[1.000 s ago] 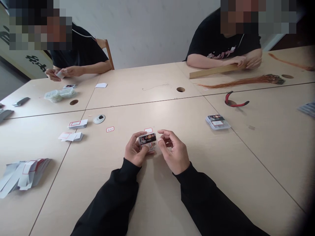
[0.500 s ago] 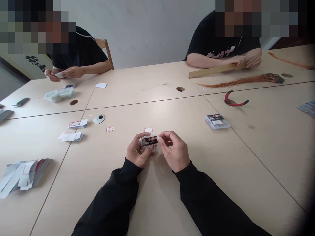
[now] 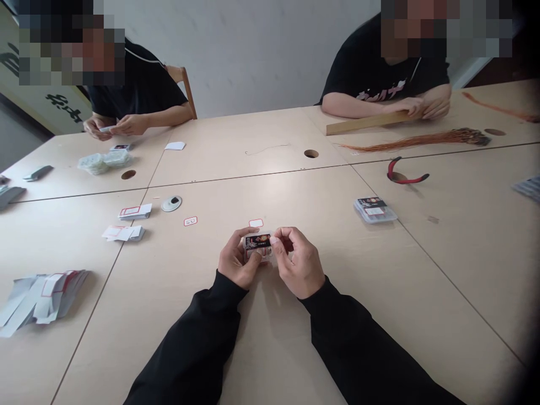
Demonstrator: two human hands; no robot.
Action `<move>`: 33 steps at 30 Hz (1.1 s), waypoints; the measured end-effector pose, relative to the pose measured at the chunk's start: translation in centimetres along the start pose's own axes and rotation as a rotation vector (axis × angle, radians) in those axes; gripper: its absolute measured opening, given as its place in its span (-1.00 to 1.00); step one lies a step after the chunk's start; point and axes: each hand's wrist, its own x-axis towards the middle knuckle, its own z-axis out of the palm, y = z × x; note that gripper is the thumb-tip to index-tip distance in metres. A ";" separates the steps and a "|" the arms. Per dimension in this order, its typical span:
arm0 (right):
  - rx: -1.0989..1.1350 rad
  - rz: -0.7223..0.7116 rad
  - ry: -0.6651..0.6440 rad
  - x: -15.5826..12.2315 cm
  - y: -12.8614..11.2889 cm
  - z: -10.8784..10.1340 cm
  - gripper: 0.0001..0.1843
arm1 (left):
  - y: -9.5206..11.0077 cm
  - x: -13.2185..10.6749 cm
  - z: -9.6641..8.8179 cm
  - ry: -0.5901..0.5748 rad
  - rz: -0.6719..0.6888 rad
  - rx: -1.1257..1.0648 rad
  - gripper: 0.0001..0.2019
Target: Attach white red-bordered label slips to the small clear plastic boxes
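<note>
Packet (image 3: 257,246) between left hand (image 3: 238,260), right hand (image 3: 298,264)

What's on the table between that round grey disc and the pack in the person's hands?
In the head view, a small red-bordered label lies between the grey disc and the clear pack.

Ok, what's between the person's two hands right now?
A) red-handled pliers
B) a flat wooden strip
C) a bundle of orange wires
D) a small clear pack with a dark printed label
D. The left hand and the right hand both grip the small clear pack by its edges, with its dark label facing up.
</note>
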 end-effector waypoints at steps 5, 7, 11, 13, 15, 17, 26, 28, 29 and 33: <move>-0.006 0.004 0.006 0.0 0.0 0.0 -0.85 | 0.1 0.0 0.0 -0.004 -0.024 -0.031 -0.63; -0.006 0.014 0.019 0.0 -0.1 0.1 -0.85 | 0.1 0.0 0.0 -0.005 -0.036 -0.035 -0.62; -0.013 0.009 0.017 0.0 -0.1 0.1 -0.85 | 0.1 0.1 -0.1 -0.003 -0.050 -0.041 -0.63; -0.015 0.006 0.011 0.0 0.0 0.1 -0.84 | 0.1 0.1 -0.1 -0.002 -0.049 -0.047 -0.63; -0.015 0.021 0.026 -0.1 0.0 0.1 -0.85 | 0.0 0.1 -0.1 -0.007 -0.049 -0.049 -0.63; -0.022 0.043 0.046 -0.1 0.1 0.1 -0.85 | 0.0 0.1 -0.1 -0.018 -0.051 -0.050 -0.64; -0.013 0.068 0.080 0.1 -0.1 0.1 -0.85 | -0.1 0.2 -0.3 -0.054 -0.105 -0.071 -0.55; -0.010 0.067 0.080 0.1 -0.1 0.0 -0.85 | 0.0 0.2 -0.3 -0.055 -0.117 -0.073 -0.53; -0.008 0.067 0.079 0.1 -0.1 0.0 -0.84 | 0.0 0.1 -0.3 -0.054 -0.121 -0.071 -0.53; 0.003 0.045 0.059 0.0 -0.1 0.0 -0.84 | 0.1 0.1 -0.3 -0.042 -0.128 -0.061 -0.53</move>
